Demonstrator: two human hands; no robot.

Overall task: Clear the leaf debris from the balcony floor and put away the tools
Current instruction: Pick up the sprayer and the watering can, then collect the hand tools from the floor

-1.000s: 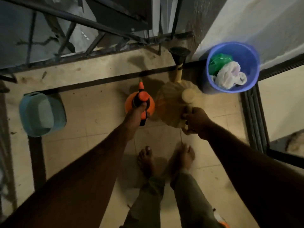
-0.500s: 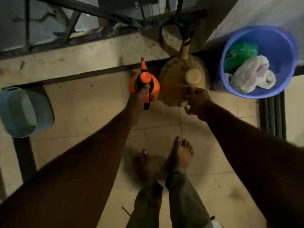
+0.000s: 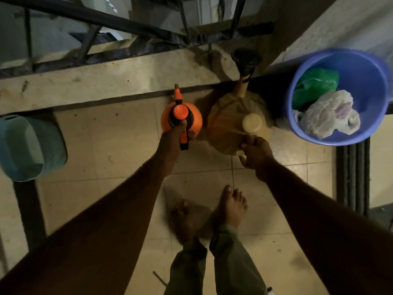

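Observation:
My left hand grips the black and orange handle of an orange pump sprayer, whose nozzle points toward the balcony kerb. My right hand holds the handle of a tan watering can with a pale round cap and a long spout ending in a black rose. Both tools hang side by side low over the tiled floor, close to the kerb; whether they touch the floor is unclear. A small twig lies on the tiles near my feet.
A blue bucket with a green bag and a white bag stands at the right by the wall. A teal basket sits at the left. A concrete kerb with a metal railing runs across the back. A sliding-door track lies at the right.
The view has shifted a little; the sprayer and watering can stay in my hands near the kerb. My right foot has stepped forward beside the left.

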